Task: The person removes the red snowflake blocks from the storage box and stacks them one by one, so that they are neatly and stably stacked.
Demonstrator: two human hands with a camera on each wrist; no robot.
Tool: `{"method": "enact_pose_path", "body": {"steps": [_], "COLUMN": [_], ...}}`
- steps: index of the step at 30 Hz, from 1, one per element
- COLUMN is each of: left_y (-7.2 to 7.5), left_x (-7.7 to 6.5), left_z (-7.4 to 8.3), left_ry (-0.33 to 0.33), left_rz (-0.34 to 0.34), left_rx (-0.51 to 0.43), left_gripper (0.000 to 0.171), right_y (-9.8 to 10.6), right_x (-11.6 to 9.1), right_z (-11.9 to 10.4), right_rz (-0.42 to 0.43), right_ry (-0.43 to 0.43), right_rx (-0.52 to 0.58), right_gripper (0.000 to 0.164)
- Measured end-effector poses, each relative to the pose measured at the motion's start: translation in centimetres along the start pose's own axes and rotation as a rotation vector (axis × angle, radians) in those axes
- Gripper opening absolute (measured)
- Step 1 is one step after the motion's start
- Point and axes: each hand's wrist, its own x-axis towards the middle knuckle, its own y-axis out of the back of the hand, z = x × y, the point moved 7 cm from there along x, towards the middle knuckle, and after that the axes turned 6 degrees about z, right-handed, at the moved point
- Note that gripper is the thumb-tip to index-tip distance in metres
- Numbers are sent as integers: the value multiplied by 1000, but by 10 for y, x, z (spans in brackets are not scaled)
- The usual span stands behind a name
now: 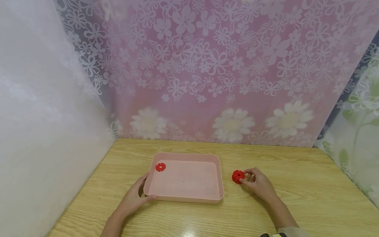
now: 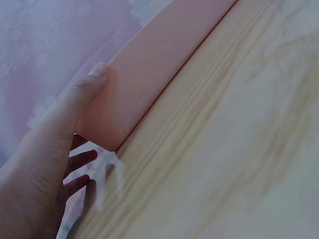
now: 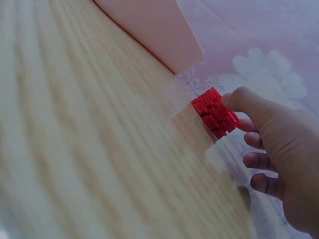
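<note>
In the head view, a pink tray [image 1: 189, 199] rests on the table, with one red notched plastic disc [image 1: 161, 167] lying flat in its back left. My left hand [image 1: 133, 199] holds the tray's front left corner. The left wrist view has the thumb against the tray's front wall [image 2: 144, 74] and the fingers round the side. To the right of the tray, my right hand [image 1: 260, 184] pinches a stack of red notched discs [image 1: 238, 176] between thumb and forefinger. The right wrist view shows this stack [image 3: 214, 113] tipped on its side, close over the wood; the other fingers curl loosely.
A wood-grain table [image 1: 189, 217] carries everything. Behind it hangs a pink flowered curtain [image 1: 204, 65]. A pale sheet [image 1: 44, 98] borders the left side, and a green-patterned cloth [image 1: 358, 131] the right.
</note>
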Motion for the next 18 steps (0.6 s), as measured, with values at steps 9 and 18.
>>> {"method": "enact_pose_path", "body": {"steps": [9,18], "left_y": [2,2], "left_x": [-1,-3], "left_z": [6,15], "left_ry": [-9,0], "left_rz": [-3,-11], "left_rx": [30,27], "left_gripper": [92,90], "right_y": [0,4], "right_x": [1,1], "right_z": [-1,-5], "right_rz": [6,3], "right_ry": [12,-10], "right_rx": [0,26], "right_gripper": [31,31]}}
